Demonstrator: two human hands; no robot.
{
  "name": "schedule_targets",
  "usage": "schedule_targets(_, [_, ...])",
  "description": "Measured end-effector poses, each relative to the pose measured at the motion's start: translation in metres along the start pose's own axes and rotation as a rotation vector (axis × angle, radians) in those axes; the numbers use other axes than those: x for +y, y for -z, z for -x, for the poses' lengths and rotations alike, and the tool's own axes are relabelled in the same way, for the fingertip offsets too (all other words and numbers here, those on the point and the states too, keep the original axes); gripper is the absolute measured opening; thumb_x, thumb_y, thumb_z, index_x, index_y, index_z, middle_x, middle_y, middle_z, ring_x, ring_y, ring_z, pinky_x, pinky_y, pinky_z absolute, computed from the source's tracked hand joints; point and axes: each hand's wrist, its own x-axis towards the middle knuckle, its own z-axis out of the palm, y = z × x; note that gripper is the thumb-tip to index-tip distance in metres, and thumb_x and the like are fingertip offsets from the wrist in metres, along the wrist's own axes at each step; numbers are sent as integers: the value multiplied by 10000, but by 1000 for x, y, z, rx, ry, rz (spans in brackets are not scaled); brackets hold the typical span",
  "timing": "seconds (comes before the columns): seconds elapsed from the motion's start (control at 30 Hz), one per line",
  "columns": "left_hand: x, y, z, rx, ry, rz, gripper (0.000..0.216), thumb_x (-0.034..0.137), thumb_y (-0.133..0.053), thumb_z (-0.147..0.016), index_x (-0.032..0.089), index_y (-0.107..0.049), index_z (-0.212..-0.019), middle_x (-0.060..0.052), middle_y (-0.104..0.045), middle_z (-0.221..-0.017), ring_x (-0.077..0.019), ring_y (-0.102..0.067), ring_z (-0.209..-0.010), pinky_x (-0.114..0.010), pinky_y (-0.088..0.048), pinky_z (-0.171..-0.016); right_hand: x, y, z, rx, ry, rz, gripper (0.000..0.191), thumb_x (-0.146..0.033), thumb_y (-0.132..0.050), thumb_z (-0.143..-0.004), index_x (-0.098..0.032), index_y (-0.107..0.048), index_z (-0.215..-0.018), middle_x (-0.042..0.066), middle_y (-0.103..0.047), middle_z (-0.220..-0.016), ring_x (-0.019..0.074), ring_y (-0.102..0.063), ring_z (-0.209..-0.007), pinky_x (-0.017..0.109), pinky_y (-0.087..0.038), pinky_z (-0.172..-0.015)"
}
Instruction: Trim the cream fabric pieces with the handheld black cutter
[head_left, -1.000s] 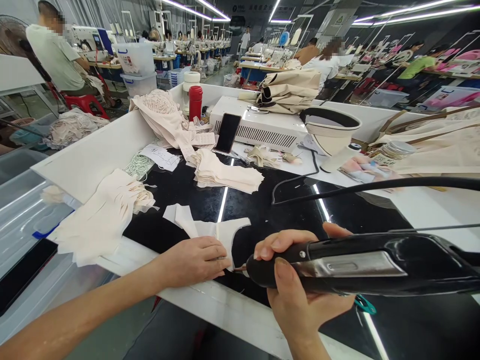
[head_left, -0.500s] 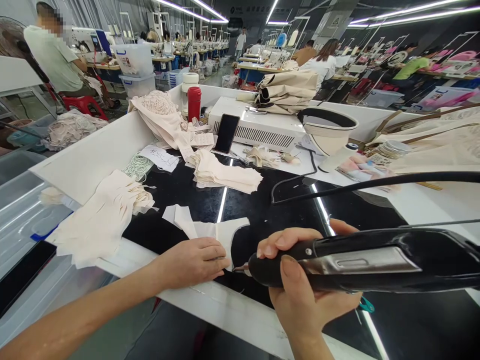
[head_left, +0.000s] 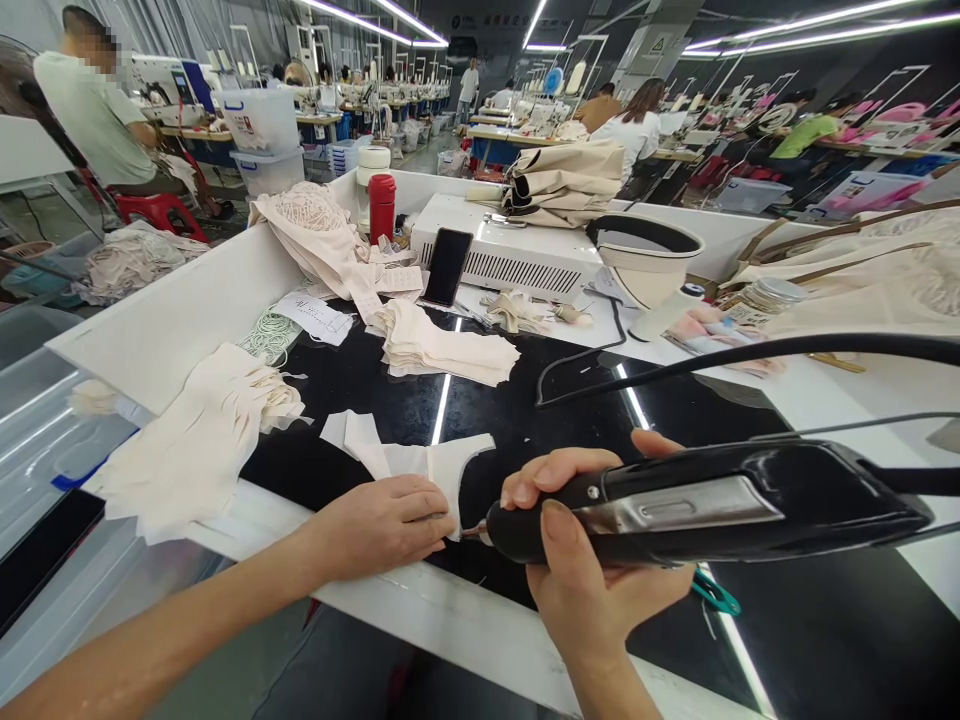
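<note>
On the black glossy work surface, my left hand [head_left: 390, 530] presses down on a cream fabric piece [head_left: 450, 465], its fingers bent and close together at the near edge. The hand hides part of that cloth, which has a curved right edge and a folded left end. My right hand [head_left: 589, 560] is wrapped around a thick black corded hand tool [head_left: 697, 505] with a silver lever along its side. The tool's narrow metal tip [head_left: 474, 531] meets the fabric's lower right edge by my left fingertips. Whether the tip presses into the cloth, I cannot tell.
Stacked cream cloth strips [head_left: 446, 345] lie ahead, with a larger cream pile [head_left: 191, 440] at left. A phone [head_left: 448, 267] leans on a white vented box [head_left: 517, 245]. The tool's black cable [head_left: 750, 362] crosses at right. Teal snips [head_left: 716, 592] lie beneath the right hand.
The hand tool's rear end has swung left and slightly down, showing more of its cable. Its tip stays at the fabric edge. My left hand stays put, and the whole view has shifted a little.
</note>
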Motion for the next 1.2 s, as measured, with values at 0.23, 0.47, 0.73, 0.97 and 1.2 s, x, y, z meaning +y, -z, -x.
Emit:
schedule_targets(0.23, [2, 2, 0, -7, 12, -18, 163, 150, -519, -1037, 123, -621, -1161, -97, -705, -1065, -184, -680, -1071, -350, -551, -1085, 0, -2, -1, 9, 20, 0, 522, -157, -780, -861, -303, -538, -1300, -39, -639, -829, 146, -631, -619, 308, -568, -572])
schedule_targets(0.47, [1, 1, 0, 13, 12, 3, 162, 154, -525, -1038, 117, -627, -1159, -97, -704, -1057, -187, -677, -1068, -344, -552, -1083, 1, 0, 1, -3, 18, 13, 513, -123, -737, -892, -317, -540, -1324, -33, -646, -849, 137, -635, -630, 301, -575, -583])
schedule_targets(0.73, [1, 1, 0, 23, -4, 2, 172, 149, -510, -1048, 102, -629, -1164, -96, -697, -1059, -198, -672, -1055, -339, -543, -1079, 1, -3, 0, 19, 22, -10, 513, -156, -772, -873, -321, -553, -1307, -36, -641, -833, 140, -629, -630, 302, -570, -585])
schedule_targets(0.97, [0, -2, 2, 28, 0, 3, 170, 165, -514, -1053, 109, -627, -1167, -92, -698, -1067, -201, -669, -1068, -346, -543, -1082, 3, -4, 2, -10, 4, -10, 519, -117, -736, -894, -331, -547, -1327, -32, -641, -852, 127, -637, -641, 286, -576, -601])
schedule_targets(1.2, [0, -2, -1, 46, -9, -14, 174, 162, -490, -1062, 108, -640, -1133, -87, -703, -1027, -184, -685, -1012, -335, -559, -1055, 3, -3, 4, 12, -13, 38, 508, -146, -752, -884, -328, -529, -1303, -32, -631, -831, 138, -626, -643, 280, -564, -570])
